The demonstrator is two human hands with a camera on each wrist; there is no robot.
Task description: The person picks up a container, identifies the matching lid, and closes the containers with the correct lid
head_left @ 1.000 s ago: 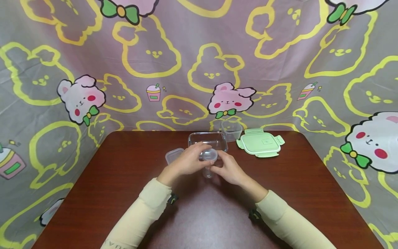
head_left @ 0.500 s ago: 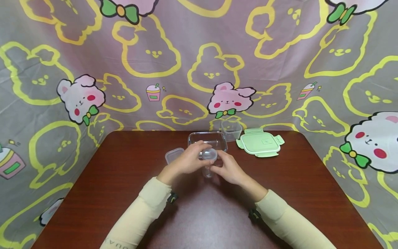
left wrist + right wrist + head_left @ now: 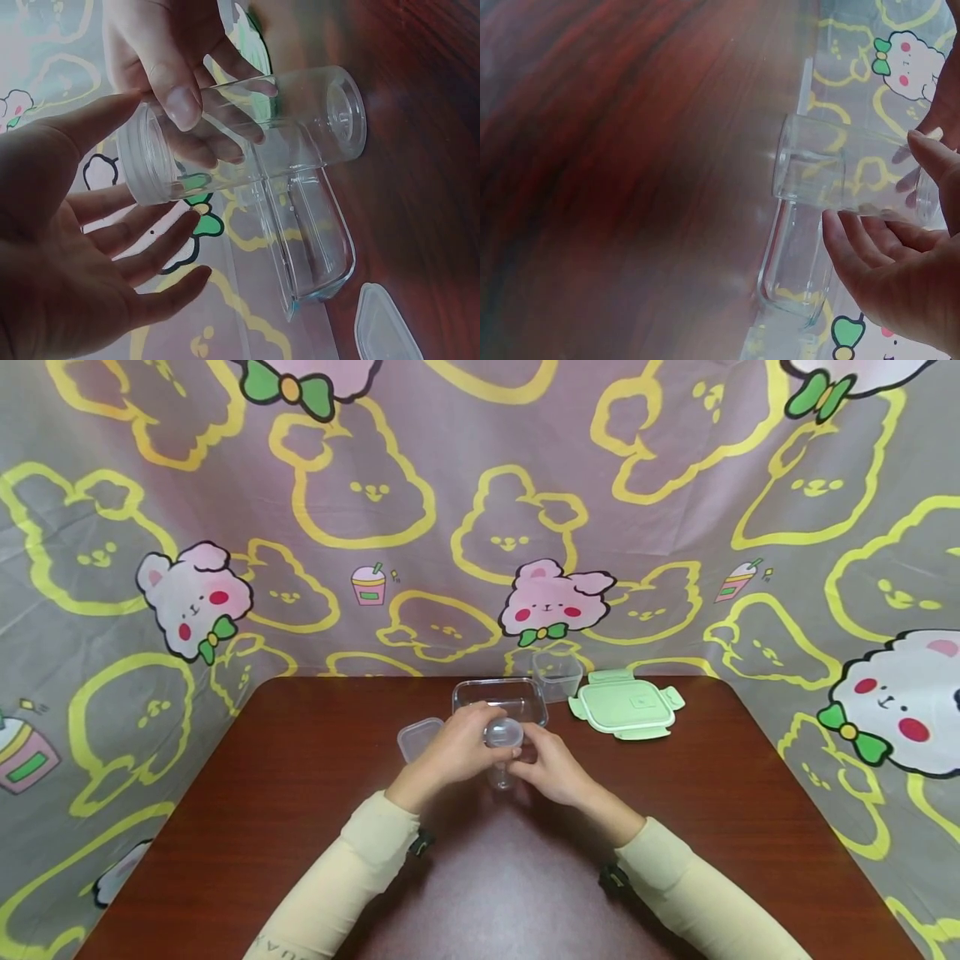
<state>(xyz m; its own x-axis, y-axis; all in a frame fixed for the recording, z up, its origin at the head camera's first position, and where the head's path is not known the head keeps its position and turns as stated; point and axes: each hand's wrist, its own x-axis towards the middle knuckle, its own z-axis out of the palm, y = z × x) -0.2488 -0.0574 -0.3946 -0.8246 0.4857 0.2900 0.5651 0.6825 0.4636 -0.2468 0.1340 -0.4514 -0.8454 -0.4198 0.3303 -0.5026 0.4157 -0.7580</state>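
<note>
A tall clear jar (image 3: 300,127) with a translucent round lid (image 3: 503,732) stands upright between both hands near the middle of the table. My left hand (image 3: 459,745) holds the lid, its thumb on one side and fingers on the other. Around the jar's body, just below the lid, my right hand (image 3: 557,768) grips with thumb and fingers. Its fingers (image 3: 217,154) show through the transparent wall in the left wrist view. Nothing is visible inside the jar.
Behind the hands sits a rectangular glass container (image 3: 498,683). A clear plastic tub (image 3: 558,675) stands beside it, followed by a green snap lid (image 3: 628,706) at the right. A small clear lid (image 3: 418,739) lies left, partly behind my left hand. Patterned cloth surrounds the table.
My left wrist and forearm have shifted slightly to the right. Both hands keep their hold on the lid and jar, and the other containers stay put.
</note>
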